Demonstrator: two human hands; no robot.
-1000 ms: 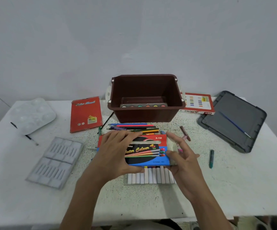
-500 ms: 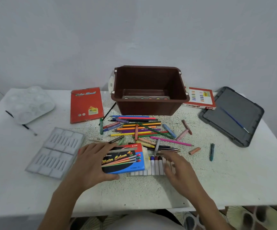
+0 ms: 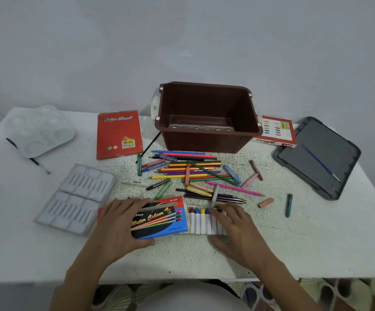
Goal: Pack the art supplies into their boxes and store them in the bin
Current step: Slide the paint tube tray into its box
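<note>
A blue and black water colour box (image 3: 162,218) lies on the table near the front edge. My left hand (image 3: 121,223) grips its left end, thumb under the near side. A tray of white paint tubes (image 3: 201,222) with coloured caps sticks out of the box's right end. My right hand (image 3: 231,223) holds the tray's right end, fingers over the tubes and thumb at the near edge. Behind them stands the brown bin (image 3: 206,117) with a paint palette set (image 3: 201,127) on its floor. Loose coloured pencils and crayons (image 3: 191,173) lie scattered in front of the bin.
A red colour pencil box (image 3: 119,136) and a clear plastic insert tray (image 3: 76,198) lie at the left. A white mixing palette (image 3: 39,130) with a brush sits far left. An oil pastels box (image 3: 276,134) and the grey bin lid (image 3: 316,156) with a blue brush lie at the right.
The box was lifted over the tubes a second ago; it now lies on the table to the left, with the tube tray partly out of its right end. The view tilted down.
</note>
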